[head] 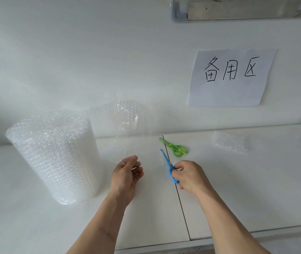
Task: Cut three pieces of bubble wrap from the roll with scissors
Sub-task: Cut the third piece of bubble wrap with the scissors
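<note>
Right hand grips blue scissors; left hand pinches bubble wrap

We see bright, even, soft light, faint shadows under the roll, glints on its bubbles, and wide-angle bending at edges.
</note>
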{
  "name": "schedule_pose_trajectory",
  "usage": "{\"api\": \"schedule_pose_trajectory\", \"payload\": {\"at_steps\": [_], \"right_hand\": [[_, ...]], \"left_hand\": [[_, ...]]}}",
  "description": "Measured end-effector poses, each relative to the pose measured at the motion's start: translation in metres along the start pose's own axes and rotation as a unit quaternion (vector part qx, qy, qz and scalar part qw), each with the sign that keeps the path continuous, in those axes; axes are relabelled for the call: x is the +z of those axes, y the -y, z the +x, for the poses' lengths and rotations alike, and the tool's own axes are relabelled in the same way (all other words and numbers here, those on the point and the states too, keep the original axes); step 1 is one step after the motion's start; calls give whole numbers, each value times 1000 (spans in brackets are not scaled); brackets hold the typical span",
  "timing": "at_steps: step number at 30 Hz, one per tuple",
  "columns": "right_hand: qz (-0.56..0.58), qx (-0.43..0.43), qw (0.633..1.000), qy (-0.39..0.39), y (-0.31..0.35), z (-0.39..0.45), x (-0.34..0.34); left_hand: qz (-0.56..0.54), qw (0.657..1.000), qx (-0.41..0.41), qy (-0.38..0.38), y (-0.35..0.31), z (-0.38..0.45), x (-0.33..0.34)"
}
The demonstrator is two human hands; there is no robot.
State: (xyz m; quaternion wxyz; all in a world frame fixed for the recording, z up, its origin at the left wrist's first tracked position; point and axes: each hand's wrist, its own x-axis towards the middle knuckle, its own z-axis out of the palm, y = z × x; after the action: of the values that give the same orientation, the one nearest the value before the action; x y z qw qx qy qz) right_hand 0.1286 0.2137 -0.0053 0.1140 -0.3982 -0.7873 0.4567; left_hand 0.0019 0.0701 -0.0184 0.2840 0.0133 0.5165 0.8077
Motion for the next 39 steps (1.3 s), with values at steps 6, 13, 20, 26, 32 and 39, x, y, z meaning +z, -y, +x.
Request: {"api": "schedule_pose_trajectory", "payload": {"at_steps": [6,13,20,26,32,39], "right_hand": [[202,42,978,43,0,-11,4],[316,62,945,63,1,-29,11],[283,51,951,116,5,-36,8],[302,47,939,160,5,-41,10],[338,41,914,219,11,-50,29],[376,19,901,214,20,-50,46]], "left_hand": [[5,1000,-3,-1,0,1,0],[21,1000,6,-20,-3,6,9],[-66,997,-16,-41,-15,16,28],[-48,999,-3,-23,-11,12,33],[13,999,19,-43,-3,7,25],[5,999,13,-47,-1,2,21]]}}
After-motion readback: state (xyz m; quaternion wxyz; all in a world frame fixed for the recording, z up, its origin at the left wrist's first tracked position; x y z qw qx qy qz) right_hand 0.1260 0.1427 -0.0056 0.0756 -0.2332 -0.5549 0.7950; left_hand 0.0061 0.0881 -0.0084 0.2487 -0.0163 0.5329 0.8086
